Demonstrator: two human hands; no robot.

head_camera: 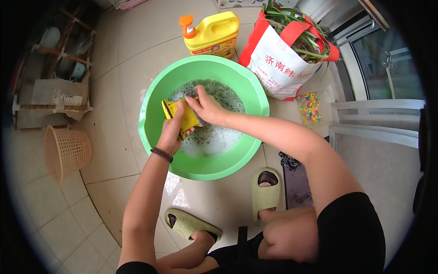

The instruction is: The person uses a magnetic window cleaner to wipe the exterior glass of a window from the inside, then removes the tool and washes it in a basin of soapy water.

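A green plastic basin (205,173) with sudsy water (219,137) stands on the floor before me. Over the water, my left hand (174,126) grips a yellow plastic object (187,115) with dark edges; its exact kind is unclear. My right hand (207,106) holds a dark grey cloth or pad (202,120) against the object's right side, partly hidden by the fingers. Behind the basin stands a yellow jug (214,32) with an orange pump top.
A red and white bag (273,68) of green leafy stalks stands back right, beside a packet of colourful bits (309,108). A peach wastebasket (68,150) and a shelf rack (54,107) are left. My slippered feet flank the space below the basin; a dark mat (297,188) lies right.
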